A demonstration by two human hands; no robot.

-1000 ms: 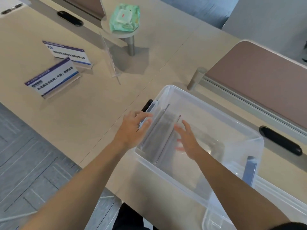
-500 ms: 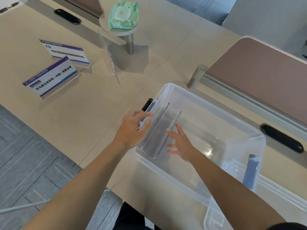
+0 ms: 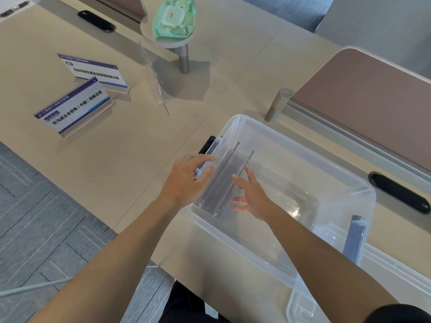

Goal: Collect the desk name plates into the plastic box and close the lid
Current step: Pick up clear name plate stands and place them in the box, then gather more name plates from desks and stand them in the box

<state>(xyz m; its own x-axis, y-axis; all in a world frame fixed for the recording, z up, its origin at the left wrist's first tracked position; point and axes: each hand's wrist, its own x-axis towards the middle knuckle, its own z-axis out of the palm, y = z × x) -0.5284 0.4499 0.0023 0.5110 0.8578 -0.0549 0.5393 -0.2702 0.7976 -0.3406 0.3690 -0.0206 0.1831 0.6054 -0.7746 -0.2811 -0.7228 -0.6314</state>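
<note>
A clear plastic box (image 3: 303, 145) stands open on the desk, and two name plates (image 3: 227, 180) stand upright against its left wall. My left hand (image 3: 186, 180) grips the box's left rim by the grey latch. Inside the box, my right hand (image 3: 253, 194) has its fingers spread, touching the inner plate's face. Two printed name plates (image 3: 74, 108) (image 3: 95, 72) and one clear, blank plate (image 3: 152, 73) stand on the desk at the far left. The lid (image 3: 396, 276) lies under the box's right end.
A green pack of wipes (image 3: 173, 17) lies on a small round stand at the back. Brown divider panels (image 3: 363, 94) run along the right. Black cable ports (image 3: 400, 193) (image 3: 96, 21) sit in the desk. The desk's front edge drops to grey floor at left.
My right hand has moved left inside the box up against the inner plate. The left hand has stayed on the rim.
</note>
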